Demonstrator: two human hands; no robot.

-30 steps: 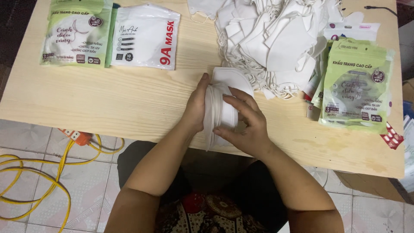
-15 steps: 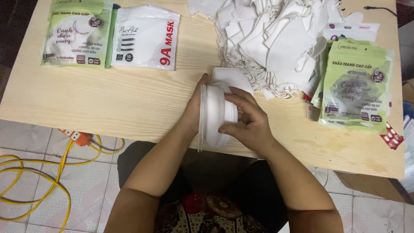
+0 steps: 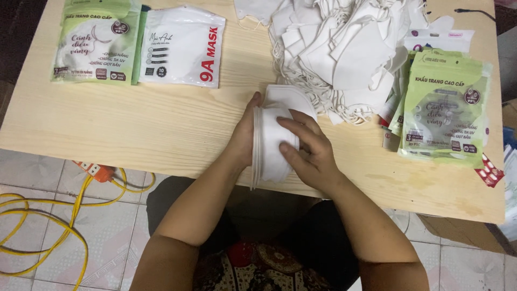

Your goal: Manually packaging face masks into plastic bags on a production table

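One stack of folded white masks stands on edge at the near rim of the table, clamped between two hands. The left hand presses flat on its left face; the right hand wraps it from the right, fingers spread across the top mask. Compared with half a second ago, the stack looks squarer and more tightly pressed. Beyond the fingertips lies one loose mask heap. Far left are two packets; right of the fingers is a pile of green packets.
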